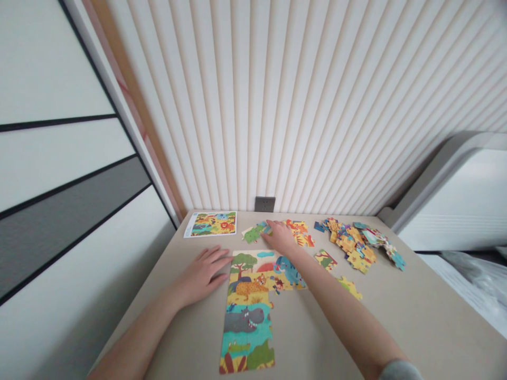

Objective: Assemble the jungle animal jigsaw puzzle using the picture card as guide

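Note:
A partly joined jigsaw puzzle [247,301] lies on the table, with a tree, leopard, hippo, crocodile and elephant on it. My left hand [204,277] rests flat beside its left edge, fingers spread, the fingertips close to the tree corner. Beyond the puzzle's top edge, my right hand [280,236] has its thumb and index finger on a small blue-and-green puzzle piece [266,228]. Green pieces [252,234] lie just left of those fingers. Orange lion pieces [301,232] lie to their right, partly behind the hand. My right forearm covers part of the elephant's side.
A printed picture card [214,224] lies at the table's back left. Heaped loose pieces [352,243] are at the back right, with two separate ones, a tree piece [325,259] and a yellow-green piece [349,287], nearer. Behind stands a ribbed wall with a dark socket [265,204].

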Demonstrator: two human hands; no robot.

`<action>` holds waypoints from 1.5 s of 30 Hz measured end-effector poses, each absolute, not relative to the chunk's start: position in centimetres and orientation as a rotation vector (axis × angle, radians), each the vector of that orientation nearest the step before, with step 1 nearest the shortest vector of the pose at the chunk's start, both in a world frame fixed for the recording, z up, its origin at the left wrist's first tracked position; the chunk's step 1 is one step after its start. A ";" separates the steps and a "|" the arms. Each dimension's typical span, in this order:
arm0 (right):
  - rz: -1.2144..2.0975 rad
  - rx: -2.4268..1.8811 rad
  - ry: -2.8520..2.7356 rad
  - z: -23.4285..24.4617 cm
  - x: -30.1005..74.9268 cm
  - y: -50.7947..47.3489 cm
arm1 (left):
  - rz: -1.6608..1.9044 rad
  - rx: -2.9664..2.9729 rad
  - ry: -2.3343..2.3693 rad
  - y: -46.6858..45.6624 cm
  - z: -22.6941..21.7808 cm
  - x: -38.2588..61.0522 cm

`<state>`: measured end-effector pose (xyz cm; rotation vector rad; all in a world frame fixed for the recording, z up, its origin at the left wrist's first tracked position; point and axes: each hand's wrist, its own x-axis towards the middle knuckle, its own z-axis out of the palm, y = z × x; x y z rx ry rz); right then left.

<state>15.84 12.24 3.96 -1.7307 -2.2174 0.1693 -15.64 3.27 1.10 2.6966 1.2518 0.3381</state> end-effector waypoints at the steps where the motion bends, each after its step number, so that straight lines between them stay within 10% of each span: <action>1: 0.164 -1.714 -2.215 3.9 16.1 12.4 | 0.342 2.698 1.248 3.3 1.1 -15.7; 14: 0.092 -1.178 -2.317 5.8 25.1 4.0 | 0.329 2.685 1.283 3.1 1.0 -15.7; 45: 0.233 -1.501 -2.105 1.7 31.5 -4.5 | 0.453 2.720 1.455 2.6 -0.2 -13.9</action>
